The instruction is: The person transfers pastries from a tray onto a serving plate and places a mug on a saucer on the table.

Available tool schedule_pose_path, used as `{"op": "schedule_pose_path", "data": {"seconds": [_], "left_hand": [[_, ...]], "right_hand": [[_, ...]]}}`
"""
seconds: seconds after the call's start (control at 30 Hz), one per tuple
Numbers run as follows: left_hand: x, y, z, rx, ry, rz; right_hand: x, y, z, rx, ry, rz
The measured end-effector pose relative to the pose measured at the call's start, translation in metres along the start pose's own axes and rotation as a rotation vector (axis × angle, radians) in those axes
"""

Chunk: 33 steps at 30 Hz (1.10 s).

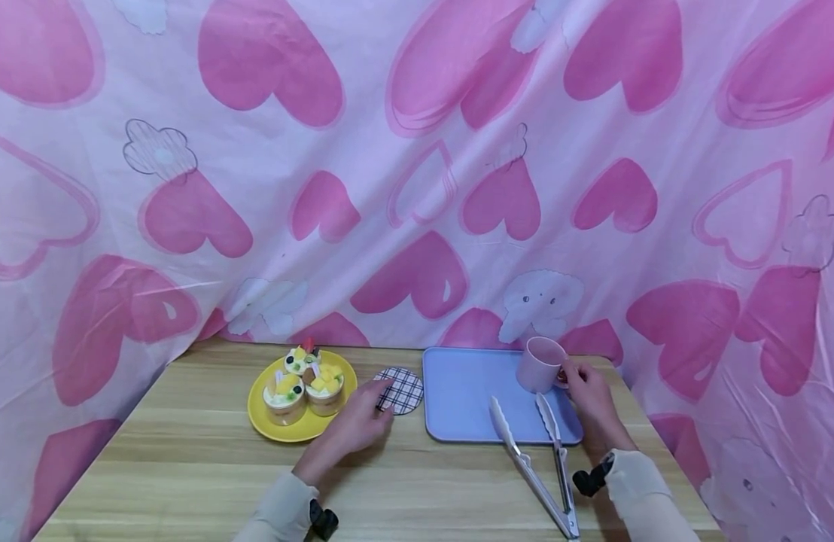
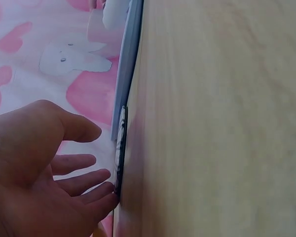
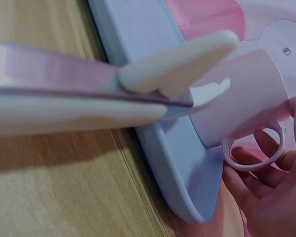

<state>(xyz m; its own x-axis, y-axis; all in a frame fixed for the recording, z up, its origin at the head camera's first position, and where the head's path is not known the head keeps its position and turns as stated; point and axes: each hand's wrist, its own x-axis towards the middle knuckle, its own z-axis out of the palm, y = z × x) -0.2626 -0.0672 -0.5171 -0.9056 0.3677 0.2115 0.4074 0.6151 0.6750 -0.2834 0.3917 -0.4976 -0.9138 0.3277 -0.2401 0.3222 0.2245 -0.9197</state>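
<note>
My right hand (image 1: 589,391) holds a pink mug (image 1: 540,366) by its handle (image 3: 254,165), at the right end of a blue tray (image 1: 464,395). Through the loop of the handle, a fingertip shows in the right wrist view. My left hand (image 1: 363,418) reaches over the near left edge of a round checked coaster (image 1: 406,390), its fingers loosely spread. In the left wrist view, the lower fingertips come right up to the coaster's edge (image 2: 121,148), while the thumb stands apart from the fingers.
Metal tongs (image 1: 535,482) with pale tips lie spread, their tips over the tray's near edge. To the left, a yellow plate (image 1: 261,421) carries several fruit-topped dessert cups (image 1: 284,403). A pink heart-patterned cloth (image 1: 403,188) hangs behind the wooden table (image 1: 187,459).
</note>
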Motion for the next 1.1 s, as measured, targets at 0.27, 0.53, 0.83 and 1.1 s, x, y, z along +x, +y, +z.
{"op": "schedule_pose_path", "data": {"seconds": [0.27, 0.53, 0.83, 1.1], "left_hand": [[0.0004, -0.002, 0.0013, 0.009, -0.009, -0.019], [0.0001, -0.003, 0.001, -0.016, -0.034, -0.067], [-0.0016, -0.0052, 0.0009, -0.014, -0.035, -0.048], [-0.003, -0.0039, 0.0008, -0.001, -0.032, -0.032]], "right_hand": [[0.0031, -0.0024, -0.0038, 0.035, -0.051, 0.019], [0.0048, -0.0028, -0.0014, 0.025, -0.055, 0.029], [0.0037, -0.002, 0.0041, 0.1, -0.035, 0.056], [0.0052, -0.001, 0.0053, 0.213, -0.02, 0.032]]}}
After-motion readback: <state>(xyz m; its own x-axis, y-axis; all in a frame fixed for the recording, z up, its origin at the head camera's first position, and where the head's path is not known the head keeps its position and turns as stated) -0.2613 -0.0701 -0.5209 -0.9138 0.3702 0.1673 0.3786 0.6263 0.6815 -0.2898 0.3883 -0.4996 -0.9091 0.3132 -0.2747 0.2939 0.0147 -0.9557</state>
